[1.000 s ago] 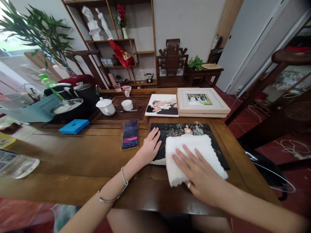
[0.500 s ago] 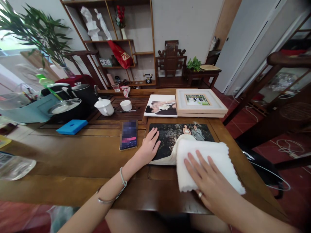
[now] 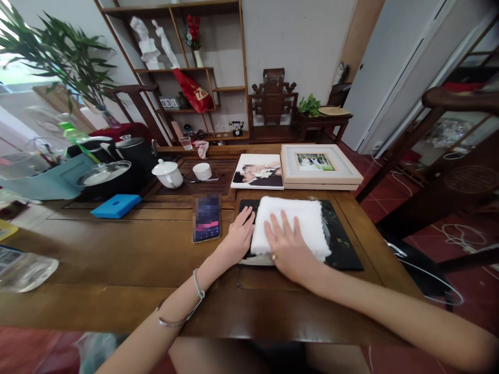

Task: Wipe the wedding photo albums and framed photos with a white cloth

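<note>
A dark photo print [image 3: 343, 249] lies flat on the wooden table, and a folded white cloth [image 3: 307, 223] covers much of its middle. My right hand [image 3: 290, 244] rests palm down on the cloth, fingers spread and pressing flat. The thumb side shows a ring. At the print's left edge my left hand [image 3: 238, 239] lies with stretched fingers on the corner, just beside the cloth. The couple pictured on the print is hidden under the cloth. Left of my left hand is a phone [image 3: 206, 218] with its screen lit.
Behind the print are a white photo panel [image 3: 257, 171] and a pale wooden picture frame [image 3: 322, 179]. Further left stand a white lidded cup [image 3: 167, 174], a small white bowl [image 3: 202, 171], a blue block [image 3: 116, 206] and a black pan [image 3: 105, 179]. A dark chair [image 3: 440, 171] is at right.
My right hand has slid the cloth left and away from me across the print, uncovering its right end and covering the pictured couple. My left hand has stayed in place.
</note>
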Demonstrator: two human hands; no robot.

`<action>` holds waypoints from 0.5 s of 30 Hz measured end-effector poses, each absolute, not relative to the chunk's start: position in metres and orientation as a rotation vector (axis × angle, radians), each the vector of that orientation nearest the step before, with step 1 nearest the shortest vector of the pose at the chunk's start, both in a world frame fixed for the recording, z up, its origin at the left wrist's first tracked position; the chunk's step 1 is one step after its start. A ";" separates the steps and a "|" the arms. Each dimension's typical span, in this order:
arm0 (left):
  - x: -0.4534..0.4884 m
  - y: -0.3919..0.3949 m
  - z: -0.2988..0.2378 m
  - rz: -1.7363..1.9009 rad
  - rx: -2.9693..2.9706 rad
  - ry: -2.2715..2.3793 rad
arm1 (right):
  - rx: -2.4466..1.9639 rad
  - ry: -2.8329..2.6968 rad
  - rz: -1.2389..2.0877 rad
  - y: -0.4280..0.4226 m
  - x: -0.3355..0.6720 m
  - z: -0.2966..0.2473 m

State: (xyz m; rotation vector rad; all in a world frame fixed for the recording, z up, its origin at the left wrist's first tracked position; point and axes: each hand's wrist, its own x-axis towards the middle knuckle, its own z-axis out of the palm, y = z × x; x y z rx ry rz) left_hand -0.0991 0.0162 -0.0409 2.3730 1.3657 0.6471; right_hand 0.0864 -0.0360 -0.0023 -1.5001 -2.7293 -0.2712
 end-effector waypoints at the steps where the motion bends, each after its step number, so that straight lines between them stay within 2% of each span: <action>1: -0.100 0.016 -0.041 0.638 2.371 1.354 | -1.403 -2.751 -0.313 -0.051 0.082 -0.005; 4: -0.102 0.017 -0.043 0.611 2.366 1.325 | -1.214 -2.809 -0.298 -0.091 0.083 -0.006; 7: -0.102 0.018 -0.046 0.633 2.376 1.326 | -1.141 -2.872 -0.078 -0.097 0.097 0.003; 10: -0.101 0.019 -0.048 0.671 2.394 1.341 | -1.245 -2.874 0.128 -0.069 0.110 0.015; 15: -0.099 0.019 -0.048 0.708 2.408 1.351 | -1.437 -2.758 0.201 -0.005 0.107 0.022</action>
